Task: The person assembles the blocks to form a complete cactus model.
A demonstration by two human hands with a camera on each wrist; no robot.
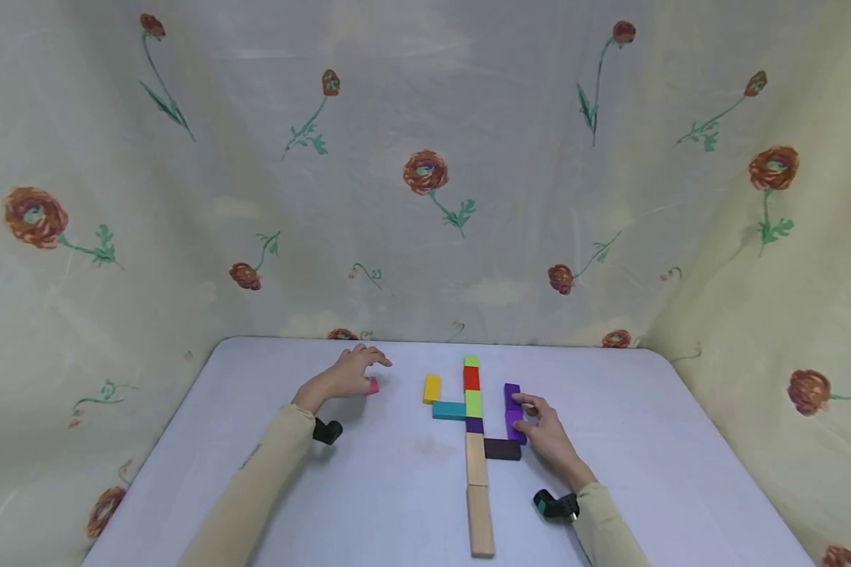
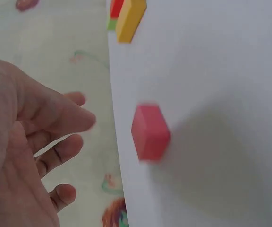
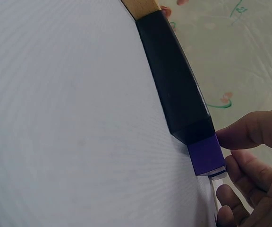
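Observation:
My left hand (image 1: 343,378) hovers at the left with its fingers spread and loosely bent. Just below its fingertips, a small pink block (image 1: 372,387) stands on the table; in the left wrist view the pink block (image 2: 150,133) is apart from the fingers. On the right, my right hand (image 1: 549,437) touches two purple blocks that lie end to end. Its index finger is at the far purple block (image 1: 511,391) and its thumb at the near purple block (image 1: 514,417). The right wrist view shows the thumb against the purple block (image 3: 207,155), beside a black block (image 3: 174,75).
A column runs up the table: two plain wooden blocks (image 1: 479,520), a dark purple block (image 1: 474,425), a lime block (image 1: 473,403), a red block (image 1: 471,379) and another lime block (image 1: 471,361). A teal block (image 1: 449,410) and yellow block (image 1: 432,388) branch left; the black block (image 1: 503,449) branches right.

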